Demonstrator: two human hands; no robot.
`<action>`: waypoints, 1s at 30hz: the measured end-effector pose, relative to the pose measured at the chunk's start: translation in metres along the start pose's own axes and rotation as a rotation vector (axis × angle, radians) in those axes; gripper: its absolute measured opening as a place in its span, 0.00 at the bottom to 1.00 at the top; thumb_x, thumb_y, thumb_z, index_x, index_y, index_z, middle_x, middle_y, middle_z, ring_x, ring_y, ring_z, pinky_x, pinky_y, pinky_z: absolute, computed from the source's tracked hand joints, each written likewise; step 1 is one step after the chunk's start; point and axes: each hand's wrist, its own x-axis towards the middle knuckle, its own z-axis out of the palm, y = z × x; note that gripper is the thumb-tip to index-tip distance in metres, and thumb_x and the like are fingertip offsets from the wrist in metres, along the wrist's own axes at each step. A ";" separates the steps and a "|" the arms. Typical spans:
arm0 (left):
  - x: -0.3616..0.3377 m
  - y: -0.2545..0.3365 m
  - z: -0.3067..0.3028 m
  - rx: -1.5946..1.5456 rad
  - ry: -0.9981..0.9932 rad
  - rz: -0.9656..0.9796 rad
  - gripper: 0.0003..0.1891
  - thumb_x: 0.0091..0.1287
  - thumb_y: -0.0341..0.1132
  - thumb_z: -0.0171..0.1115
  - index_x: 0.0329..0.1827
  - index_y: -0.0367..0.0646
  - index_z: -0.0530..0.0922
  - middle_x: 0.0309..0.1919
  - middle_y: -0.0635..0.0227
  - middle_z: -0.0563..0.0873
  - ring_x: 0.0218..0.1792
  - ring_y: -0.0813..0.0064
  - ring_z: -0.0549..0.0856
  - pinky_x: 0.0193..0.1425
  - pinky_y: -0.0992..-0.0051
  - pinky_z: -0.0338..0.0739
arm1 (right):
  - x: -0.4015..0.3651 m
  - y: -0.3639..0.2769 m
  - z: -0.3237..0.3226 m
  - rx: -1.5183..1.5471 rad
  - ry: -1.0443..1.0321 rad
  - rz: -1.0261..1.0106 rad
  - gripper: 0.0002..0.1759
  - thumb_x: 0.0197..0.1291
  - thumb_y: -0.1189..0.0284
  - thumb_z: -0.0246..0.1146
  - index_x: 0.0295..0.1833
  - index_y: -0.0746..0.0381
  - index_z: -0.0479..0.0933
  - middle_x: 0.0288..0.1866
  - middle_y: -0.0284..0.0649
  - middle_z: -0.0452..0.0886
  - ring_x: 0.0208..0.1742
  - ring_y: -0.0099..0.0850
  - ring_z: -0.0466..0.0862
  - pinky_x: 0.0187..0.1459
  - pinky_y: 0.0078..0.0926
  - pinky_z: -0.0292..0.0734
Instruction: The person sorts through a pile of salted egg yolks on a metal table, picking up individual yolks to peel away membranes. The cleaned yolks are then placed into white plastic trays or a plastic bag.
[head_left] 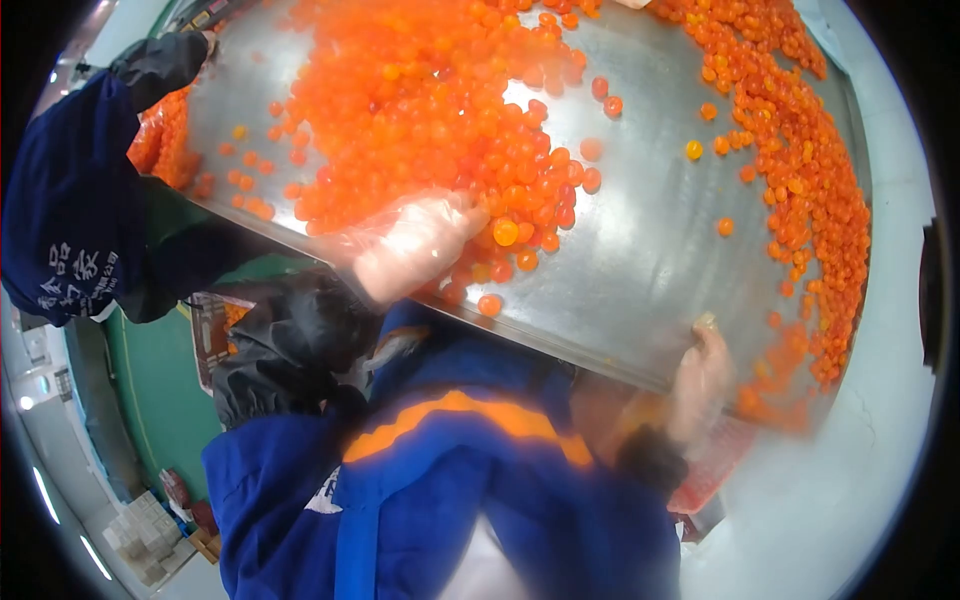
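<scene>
jacket (450, 500): blue, orange band, 6 o'clock | left sleeve (290, 350): black crinkled cover, 8 o'clock | left hand (415, 245): clear thin glove

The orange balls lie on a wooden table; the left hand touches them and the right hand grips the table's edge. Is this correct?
Not quite. The head view shows the orange balls on a metal table, shiny and grey, not a wooden one. The rest holds: the left hand touches them and the right hand grips the table's edge.
</scene>
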 end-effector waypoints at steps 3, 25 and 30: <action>0.010 -0.010 -0.005 0.414 -0.056 0.133 0.17 0.73 0.46 0.57 0.52 0.42 0.84 0.39 0.63 0.88 0.37 0.67 0.85 0.41 0.68 0.82 | 0.006 0.010 0.006 -0.112 0.052 -0.081 0.18 0.59 0.81 0.54 0.52 0.62 0.85 0.54 0.46 0.88 0.58 0.45 0.85 0.61 0.39 0.78; -0.055 -0.012 0.005 0.429 0.494 1.127 0.25 0.59 0.32 0.76 0.61 0.44 0.81 0.51 0.58 0.89 0.51 0.54 0.89 0.53 0.63 0.84 | 0.029 -0.189 0.053 0.717 -0.533 -0.455 0.09 0.58 0.84 0.67 0.44 0.65 0.83 0.41 0.45 0.87 0.41 0.39 0.89 0.43 0.31 0.82; -0.067 -0.017 -0.004 0.428 0.484 1.170 0.22 0.53 0.28 0.79 0.53 0.43 0.86 0.49 0.56 0.90 0.47 0.53 0.90 0.51 0.63 0.85 | 0.026 -0.201 0.054 0.656 -0.568 -0.616 0.09 0.56 0.84 0.69 0.43 0.65 0.83 0.41 0.45 0.87 0.40 0.38 0.89 0.41 0.29 0.82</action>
